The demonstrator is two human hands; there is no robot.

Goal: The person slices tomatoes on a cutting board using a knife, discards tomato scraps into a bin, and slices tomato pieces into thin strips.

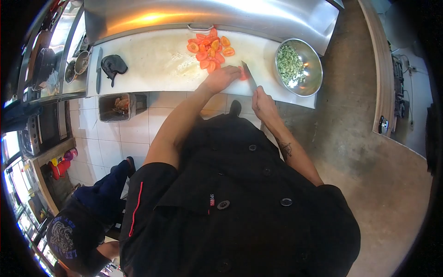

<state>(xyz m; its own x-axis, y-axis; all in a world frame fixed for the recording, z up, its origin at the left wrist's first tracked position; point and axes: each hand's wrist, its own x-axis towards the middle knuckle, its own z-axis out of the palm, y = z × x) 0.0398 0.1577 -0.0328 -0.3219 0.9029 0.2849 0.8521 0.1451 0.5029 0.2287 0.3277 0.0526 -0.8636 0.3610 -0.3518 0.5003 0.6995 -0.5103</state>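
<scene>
My right hand (264, 103) is closed round the handle of a kitchen knife (249, 77), its blade pointing up and to the left over a white cutting board (143, 53). Beside the blade, my left hand (222, 79) has its fingers pressed together on a piece of tomato (243, 74) at the board's near side. Just beyond the left hand lies a loose heap of cut tomatoes (210, 48), red and orange. To the right, a steel bowl (316, 69) on the board holds chopped green pieces (290, 63).
At the board's left end lie a second knife (98, 71) and a black, flat object (114, 66) I cannot identify. Below the board's edge stands a grey bin (136, 104) with scraps. A person in dark clothes (76, 231) is at lower left. Steel panelling (258, 16) backs the board.
</scene>
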